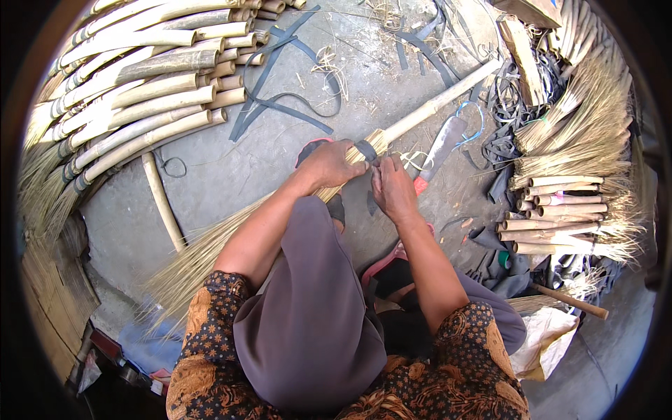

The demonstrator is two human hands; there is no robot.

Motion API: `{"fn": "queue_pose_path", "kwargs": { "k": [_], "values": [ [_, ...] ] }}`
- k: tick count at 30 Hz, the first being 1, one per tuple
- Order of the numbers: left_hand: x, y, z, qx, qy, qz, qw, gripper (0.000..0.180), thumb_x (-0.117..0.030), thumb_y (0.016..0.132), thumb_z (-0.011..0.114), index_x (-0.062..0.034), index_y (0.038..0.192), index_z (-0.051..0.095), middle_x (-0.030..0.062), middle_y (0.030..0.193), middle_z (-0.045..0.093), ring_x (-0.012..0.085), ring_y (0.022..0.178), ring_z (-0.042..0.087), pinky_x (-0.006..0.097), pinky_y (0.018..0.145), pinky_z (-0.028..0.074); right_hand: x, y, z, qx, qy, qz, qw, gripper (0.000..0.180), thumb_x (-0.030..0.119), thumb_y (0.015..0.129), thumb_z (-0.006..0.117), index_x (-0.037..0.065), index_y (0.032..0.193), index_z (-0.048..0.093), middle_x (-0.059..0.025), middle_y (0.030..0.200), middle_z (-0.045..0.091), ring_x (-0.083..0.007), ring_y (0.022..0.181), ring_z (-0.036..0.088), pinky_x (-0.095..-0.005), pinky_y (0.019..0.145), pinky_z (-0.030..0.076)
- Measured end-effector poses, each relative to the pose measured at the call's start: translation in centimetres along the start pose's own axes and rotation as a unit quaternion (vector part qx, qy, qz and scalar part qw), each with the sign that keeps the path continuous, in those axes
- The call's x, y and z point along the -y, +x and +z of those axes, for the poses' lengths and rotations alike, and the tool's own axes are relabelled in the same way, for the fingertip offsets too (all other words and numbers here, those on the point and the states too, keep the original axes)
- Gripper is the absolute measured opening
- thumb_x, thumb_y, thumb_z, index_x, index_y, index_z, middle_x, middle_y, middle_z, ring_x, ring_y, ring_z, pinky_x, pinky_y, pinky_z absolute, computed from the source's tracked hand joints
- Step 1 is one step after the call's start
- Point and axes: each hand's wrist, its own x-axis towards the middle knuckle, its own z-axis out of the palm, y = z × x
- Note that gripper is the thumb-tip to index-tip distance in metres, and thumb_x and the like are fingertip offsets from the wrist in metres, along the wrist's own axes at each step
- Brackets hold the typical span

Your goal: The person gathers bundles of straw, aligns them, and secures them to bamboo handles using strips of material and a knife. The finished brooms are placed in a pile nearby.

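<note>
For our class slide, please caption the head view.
Left hand gripping a bamboo-handled grass broom; right hand close beside its black binding strip.

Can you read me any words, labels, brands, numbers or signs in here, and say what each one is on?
There are none that I can read.
Bamboo handle: no lettering seen.
Knife blade: no marking I can make out.
Patterned shirt: flower-like motifs.
Dark red object, lower left: too small and dim to tell.

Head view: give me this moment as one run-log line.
left hand: holding broom beside dark band | right hand: bunched near band, hold unclear | red-handled blade: on floor, right of broom
</note>
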Motion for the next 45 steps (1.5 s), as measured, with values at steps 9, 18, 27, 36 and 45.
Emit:
{"fn": "queue_pose_path", "kwargs": {
  "k": [9,18,27,36,45],
  "values": [
    [-1.6,-0.8,1.9,-0.046,0.215,-0.011,0.975,0.063,-0.036,0.085,0.081,-0.0022,0.132,0.057,0.0210,0.107,0.071,0.0422,0.119,0.066,0.056,0.093,0.051,-5.5,-0.8,-3.6,-0.083,0.057,0.164,0.981,0.025,0.016,0.099,0.067,-0.004,0.115,0.066,-0.0206,0.096,0.064,-0.0345,0.088,0.066,-0.0454,0.080,0.055],
    [-2.3,-1.3,2.3,-0.066,0.195,-0.023,0.978,0.057,-0.035,0.083,0.083,-0.0094,0.128,0.059,0.0206,0.109,0.068,0.0383,0.110,0.067,0.049,0.099,0.050,-7.0,-3.1,-1.9,-0.144,-0.006,0.274,0.951,0.029,0.019,0.099,0.066,-0.005,0.115,0.067,-0.0245,0.106,0.065,-0.0405,0.100,0.065,-0.0489,0.091,0.052],
    [-3.5,-1.5,2.1,-0.088,0.193,-0.014,0.977,0.060,-0.027,0.084,0.083,-0.0060,0.133,0.056,0.0194,0.108,0.066,0.0370,0.110,0.066,0.046,0.097,0.053,-4.7,-0.2,-4.2,-0.117,0.052,0.199,0.972,0.021,0.013,0.099,0.066,-0.003,0.113,0.068,-0.0222,0.106,0.066,-0.0380,0.099,0.066,-0.0470,0.087,0.054],
    [-3.3,-1.1,3.3,-0.066,0.206,-0.011,0.976,0.063,-0.023,0.090,0.077,-0.0027,0.143,0.048,0.0258,0.124,0.065,0.0428,0.119,0.065,0.050,0.099,0.053,-1.0,2.1,-5.8,-0.060,0.026,-0.001,0.998,0.023,0.014,0.096,0.072,0.006,0.118,0.073,-0.0169,0.106,0.069,-0.0366,0.095,0.070,-0.0434,0.084,0.056],
    [-2.7,-1.2,4.4,-0.076,0.244,0.014,0.967,0.059,-0.025,0.092,0.075,-0.0013,0.138,0.047,0.0235,0.123,0.066,0.0407,0.119,0.066,0.049,0.100,0.051,-1.7,4.6,-6.5,0.068,-0.005,-0.106,0.992,0.019,0.012,0.092,0.074,0.008,0.111,0.074,-0.0131,0.102,0.067,-0.0366,0.096,0.067,-0.0448,0.081,0.055]
  ]
}}
